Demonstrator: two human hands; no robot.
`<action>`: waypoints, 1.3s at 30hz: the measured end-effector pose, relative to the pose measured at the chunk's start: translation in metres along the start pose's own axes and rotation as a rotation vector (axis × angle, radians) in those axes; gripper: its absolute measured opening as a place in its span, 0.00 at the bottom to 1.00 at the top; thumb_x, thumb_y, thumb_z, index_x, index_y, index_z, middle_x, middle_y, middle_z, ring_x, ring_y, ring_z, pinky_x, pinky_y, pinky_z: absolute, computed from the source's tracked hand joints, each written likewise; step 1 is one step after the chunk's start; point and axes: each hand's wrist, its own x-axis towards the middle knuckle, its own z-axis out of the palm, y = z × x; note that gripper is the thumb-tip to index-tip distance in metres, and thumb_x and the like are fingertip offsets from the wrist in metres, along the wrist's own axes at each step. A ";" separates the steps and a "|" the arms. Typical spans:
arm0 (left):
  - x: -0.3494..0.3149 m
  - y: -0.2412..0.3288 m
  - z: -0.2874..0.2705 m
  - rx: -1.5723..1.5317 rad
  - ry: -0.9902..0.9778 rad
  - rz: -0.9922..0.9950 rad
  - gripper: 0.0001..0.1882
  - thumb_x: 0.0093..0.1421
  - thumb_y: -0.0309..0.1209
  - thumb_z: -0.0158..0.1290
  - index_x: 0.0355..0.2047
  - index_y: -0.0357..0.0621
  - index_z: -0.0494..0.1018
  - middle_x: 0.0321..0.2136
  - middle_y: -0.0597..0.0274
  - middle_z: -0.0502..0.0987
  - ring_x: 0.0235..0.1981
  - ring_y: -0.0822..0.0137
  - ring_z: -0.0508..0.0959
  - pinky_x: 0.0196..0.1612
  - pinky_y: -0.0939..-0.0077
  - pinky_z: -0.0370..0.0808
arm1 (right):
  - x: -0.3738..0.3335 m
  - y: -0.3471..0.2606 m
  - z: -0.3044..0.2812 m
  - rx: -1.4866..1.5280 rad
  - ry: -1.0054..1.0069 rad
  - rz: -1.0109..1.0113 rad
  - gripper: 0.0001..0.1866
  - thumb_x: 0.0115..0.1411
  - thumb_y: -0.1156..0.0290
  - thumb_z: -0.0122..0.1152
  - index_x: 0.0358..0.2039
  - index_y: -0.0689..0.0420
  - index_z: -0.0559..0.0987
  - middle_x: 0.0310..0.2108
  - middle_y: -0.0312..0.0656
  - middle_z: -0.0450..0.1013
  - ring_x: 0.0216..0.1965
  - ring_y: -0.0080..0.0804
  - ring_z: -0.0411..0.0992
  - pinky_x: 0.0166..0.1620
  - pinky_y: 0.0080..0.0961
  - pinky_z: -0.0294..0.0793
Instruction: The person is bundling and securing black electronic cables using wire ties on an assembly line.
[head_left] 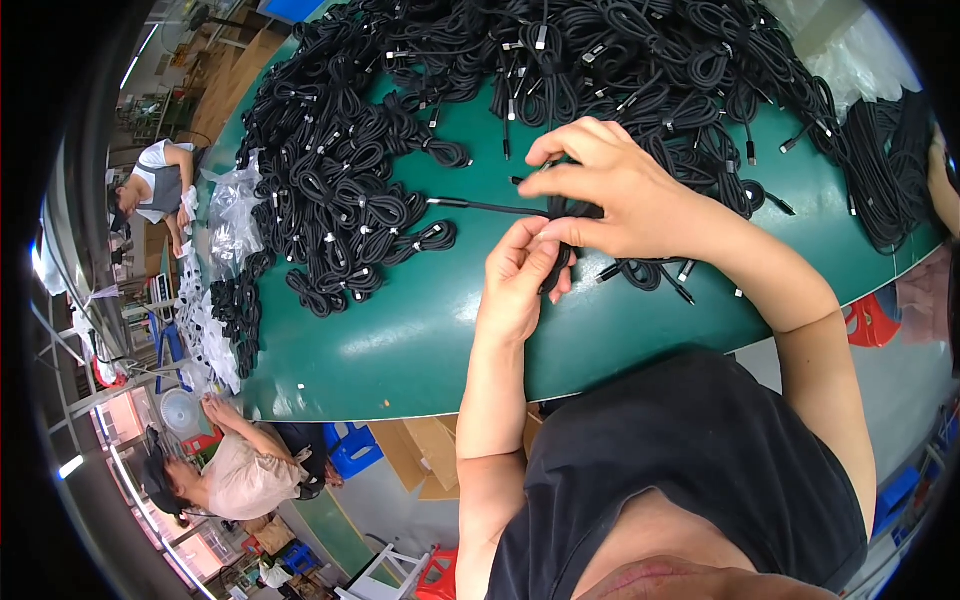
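Over the green table, both hands work on one bundled black cable [487,207]. Its straight end, tipped with a silver plug, sticks out to the left. My left hand [518,275] pinches the bundle from below between thumb and fingers. From the right, my right hand [628,195] curls its fingers around the upper part, its thumb close to the left fingertips. Part of the bundle is hidden behind the fingers. Several loose cable ends and coils lie just beyond and to the right of my right hand.
A big heap of coiled black cables [335,180] covers the far and left side of the green table [400,340]. Clear plastic bags [235,215] lie at the left edge. Two people sit at the left; another person's arm [940,175] shows at far right.
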 end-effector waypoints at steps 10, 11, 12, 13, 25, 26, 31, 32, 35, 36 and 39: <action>0.003 -0.002 0.009 -0.109 0.097 0.221 0.14 0.59 0.32 0.47 0.42 0.36 0.62 0.28 0.55 0.72 0.25 0.66 0.74 0.28 0.75 0.73 | -0.003 -0.009 0.011 0.201 0.263 0.158 0.05 0.50 0.76 0.60 0.24 0.62 0.74 0.18 0.39 0.70 0.17 0.21 0.67 0.21 0.17 0.66; 0.003 -0.004 0.010 -0.108 0.100 0.221 0.14 0.59 0.32 0.47 0.42 0.36 0.62 0.28 0.55 0.72 0.25 0.66 0.74 0.28 0.75 0.73 | -0.004 -0.010 0.012 0.204 0.262 0.157 0.05 0.50 0.76 0.60 0.24 0.62 0.74 0.18 0.39 0.70 0.17 0.21 0.67 0.21 0.17 0.66; 0.003 -0.003 0.011 -0.136 0.087 0.222 0.14 0.59 0.32 0.47 0.42 0.36 0.62 0.28 0.55 0.73 0.25 0.66 0.74 0.29 0.74 0.73 | -0.005 -0.012 0.013 0.407 0.152 0.366 0.05 0.50 0.76 0.59 0.23 0.63 0.72 0.19 0.40 0.70 0.17 0.21 0.68 0.20 0.17 0.67; 0.003 -0.002 0.013 -0.163 0.074 0.223 0.14 0.59 0.32 0.47 0.42 0.36 0.62 0.28 0.55 0.73 0.25 0.66 0.74 0.29 0.74 0.73 | -0.005 -0.014 0.014 0.609 0.037 0.574 0.06 0.51 0.75 0.58 0.23 0.63 0.71 0.19 0.41 0.70 0.16 0.21 0.70 0.18 0.17 0.67; 0.002 -0.004 0.018 -0.026 0.111 0.238 0.10 0.60 0.26 0.44 0.41 0.36 0.62 0.30 0.58 0.72 0.25 0.71 0.74 0.25 0.81 0.72 | -0.007 -0.025 0.019 0.443 0.217 0.506 0.04 0.52 0.75 0.54 0.25 0.62 0.70 0.17 0.39 0.72 0.12 0.26 0.71 0.14 0.18 0.67; 0.002 -0.003 0.023 -0.008 0.174 0.278 0.10 0.60 0.25 0.43 0.41 0.36 0.62 0.30 0.58 0.72 0.25 0.71 0.73 0.24 0.82 0.71 | -0.008 -0.024 0.021 0.521 0.213 0.551 0.05 0.51 0.74 0.55 0.24 0.62 0.71 0.17 0.40 0.73 0.13 0.27 0.71 0.16 0.19 0.68; 0.003 -0.004 0.023 -0.067 0.274 0.270 0.09 0.61 0.25 0.43 0.41 0.36 0.62 0.29 0.58 0.72 0.24 0.72 0.72 0.24 0.82 0.70 | -0.010 -0.019 0.033 0.414 0.067 0.636 0.09 0.49 0.70 0.56 0.22 0.64 0.72 0.19 0.45 0.73 0.16 0.32 0.73 0.23 0.25 0.71; 0.002 -0.003 0.021 -0.069 0.233 0.289 0.09 0.61 0.26 0.43 0.41 0.36 0.62 0.30 0.58 0.72 0.24 0.72 0.72 0.24 0.82 0.70 | -0.009 -0.021 0.031 0.414 0.069 0.637 0.09 0.49 0.70 0.56 0.22 0.64 0.72 0.19 0.45 0.73 0.16 0.32 0.73 0.23 0.25 0.71; 0.002 -0.006 0.017 -0.056 0.176 0.290 0.09 0.61 0.26 0.43 0.41 0.36 0.62 0.29 0.58 0.72 0.24 0.72 0.72 0.24 0.82 0.71 | -0.007 -0.026 0.026 0.571 0.145 0.613 0.09 0.51 0.71 0.55 0.24 0.65 0.72 0.18 0.43 0.73 0.13 0.28 0.72 0.21 0.23 0.71; 0.002 -0.006 0.016 -0.036 0.163 0.273 0.09 0.61 0.26 0.43 0.41 0.36 0.62 0.29 0.58 0.72 0.24 0.72 0.72 0.24 0.82 0.71 | -0.006 -0.026 0.024 0.640 0.170 0.635 0.09 0.52 0.71 0.54 0.25 0.65 0.71 0.17 0.43 0.73 0.13 0.25 0.71 0.20 0.22 0.71; 0.002 -0.006 0.023 0.025 0.232 0.342 0.09 0.61 0.26 0.43 0.41 0.36 0.62 0.27 0.59 0.71 0.23 0.71 0.72 0.23 0.82 0.70 | -0.009 -0.023 0.025 0.672 0.196 0.653 0.08 0.52 0.72 0.54 0.24 0.65 0.71 0.17 0.42 0.72 0.12 0.24 0.71 0.19 0.22 0.70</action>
